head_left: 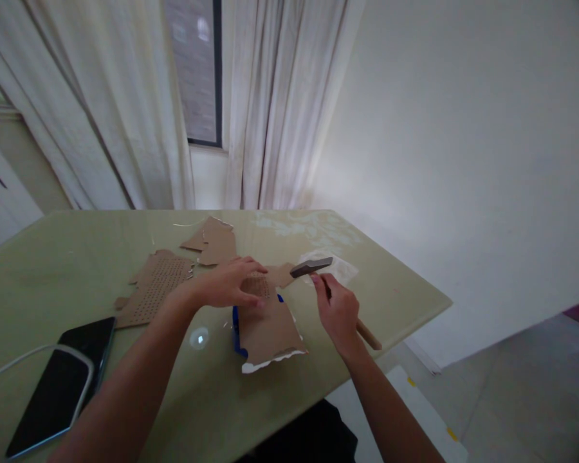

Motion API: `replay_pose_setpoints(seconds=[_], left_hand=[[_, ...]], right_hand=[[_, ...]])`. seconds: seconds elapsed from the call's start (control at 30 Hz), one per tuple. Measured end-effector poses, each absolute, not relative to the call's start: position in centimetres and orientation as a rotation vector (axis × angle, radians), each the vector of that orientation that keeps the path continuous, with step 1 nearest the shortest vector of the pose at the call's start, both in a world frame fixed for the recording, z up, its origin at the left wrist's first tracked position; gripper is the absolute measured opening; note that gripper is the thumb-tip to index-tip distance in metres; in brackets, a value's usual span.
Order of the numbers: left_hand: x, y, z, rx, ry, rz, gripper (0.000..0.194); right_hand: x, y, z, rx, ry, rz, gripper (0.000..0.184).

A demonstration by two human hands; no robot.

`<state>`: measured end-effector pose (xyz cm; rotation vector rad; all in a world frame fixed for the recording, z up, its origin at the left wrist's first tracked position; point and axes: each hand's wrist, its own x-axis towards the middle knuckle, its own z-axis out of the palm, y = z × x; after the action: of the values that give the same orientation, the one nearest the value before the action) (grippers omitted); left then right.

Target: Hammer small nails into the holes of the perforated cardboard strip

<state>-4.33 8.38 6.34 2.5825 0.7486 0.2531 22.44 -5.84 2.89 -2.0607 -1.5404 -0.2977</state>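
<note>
My right hand [336,310] is wrapped round the wooden handle of a hammer [311,266], whose dark metal head is raised just right of the cardboard. My left hand [229,283] lies over the far part of a torn brown cardboard piece [270,331], thumb and fingers spread apart. Rows of small holes show in the cardboard between thumb and forefinger. Beneath this piece, a blue object [236,331] sticks out at the left side; most of it is covered.
Left of my left arm lies another cardboard piece [159,286] full of holes. Further back are more torn cardboard scraps [218,241]. A dark tablet [62,386] with a white cable [84,360] rests at the left. Clear plastic [345,269] lies behind the hammer. The table's right edge borders a wall.
</note>
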Motion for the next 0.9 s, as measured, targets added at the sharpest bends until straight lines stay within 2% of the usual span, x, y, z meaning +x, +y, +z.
replay_pose_setpoints(seconds=[0.13, 0.27, 0.4, 0.8, 0.9], left_hand=[[-5.8, 9.0, 6.9, 2.606, 0.965, 0.266, 0.085], [-5.1, 7.9, 6.8, 2.650, 0.965, 0.148, 0.097], [-4.0, 6.9, 6.0, 2.662, 0.930, 0.086, 0.107], [-4.0, 5.4, 6.6, 2.625, 1.035, 0.078, 0.100], [-3.8, 5.1, 6.1, 2.635, 1.015, 0.122, 0.104]], right_hand=[[23.3, -4.7, 0.3, -2.220, -1.525, -0.188, 0.043], [23.3, -1.4, -1.6, -2.258, -1.631, -0.133, 0.031], [23.5, 1.6, -2.2, -2.270, -1.655, -0.125, 0.033], [23.5, 2.7, -2.4, -2.455, -1.445, 0.078, 0.036], [24.0, 2.8, -2.1, -2.439, -1.413, 0.141, 0.037]])
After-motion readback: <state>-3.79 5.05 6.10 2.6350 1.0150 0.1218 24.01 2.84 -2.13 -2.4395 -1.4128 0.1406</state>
